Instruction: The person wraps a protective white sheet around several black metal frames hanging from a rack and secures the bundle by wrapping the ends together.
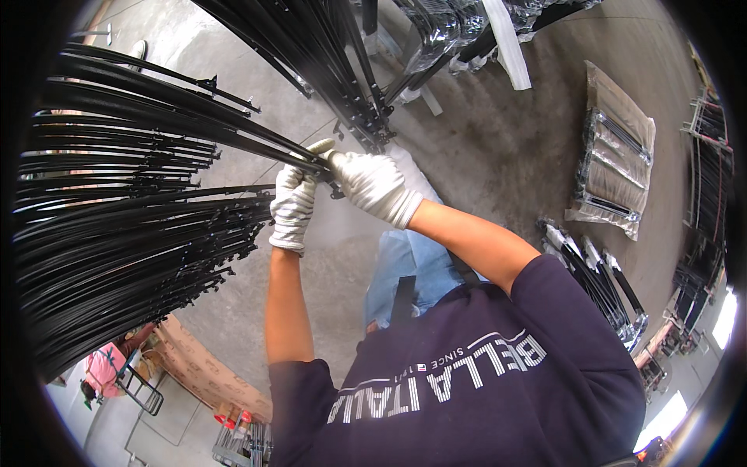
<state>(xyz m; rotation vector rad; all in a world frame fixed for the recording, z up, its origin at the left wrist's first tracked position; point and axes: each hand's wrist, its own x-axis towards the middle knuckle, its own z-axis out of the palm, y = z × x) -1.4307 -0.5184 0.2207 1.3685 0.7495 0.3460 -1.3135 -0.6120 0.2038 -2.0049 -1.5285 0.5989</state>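
My left hand, in a white knit glove, is closed round the end of some long black metal tubes. My right hand, gloved the same way, grips the tube ends from the other side, close beside the left. The tubes run off to the upper left, and small brackets show at their near ends. How many tubes lie in my grip is hidden by the gloves. Just beyond my right hand, another bundle of black tubes slants down with its bracketed ends near my fingers.
A large stack of black tubes fills the left side. Plastic-wrapped black parts stand at the top. On the right lie a wrapped flat package and more tubes. A person in pink is at the lower left.
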